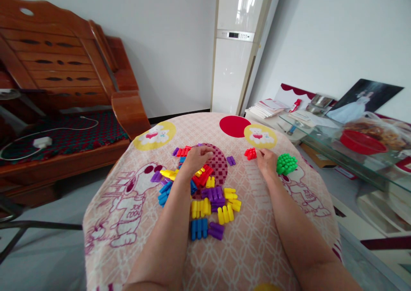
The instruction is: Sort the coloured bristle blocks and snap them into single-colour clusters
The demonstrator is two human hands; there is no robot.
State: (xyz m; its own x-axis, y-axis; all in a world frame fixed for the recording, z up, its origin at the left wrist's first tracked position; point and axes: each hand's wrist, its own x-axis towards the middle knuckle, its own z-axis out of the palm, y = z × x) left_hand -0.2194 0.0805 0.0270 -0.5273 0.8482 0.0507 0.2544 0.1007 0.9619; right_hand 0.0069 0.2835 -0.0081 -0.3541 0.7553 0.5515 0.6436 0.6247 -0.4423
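My left hand [198,159] hovers over a pile of bullet-shaped plastic blocks, its fingers bent together at the tips; whatever they may hold is hidden. Around and below it lie red blocks [203,176], yellow blocks [201,208], blue blocks [199,229] and purple blocks [212,193], many joined in short rows. Further right, my right hand [267,161] has its fingertips closed at the edge of a small red block cluster [250,153]. Beside that hand's outer side stands a larger green block cluster [287,164]. A lone purple pair [230,160] lies between the hands.
A patterned cloth covers the round table [244,256]. To the right is a glass shelf [321,141] with a red bowl [362,142], papers and a photo. A wooden bench [64,85] stands left, a tall white cabinet-like unit [233,68] behind.
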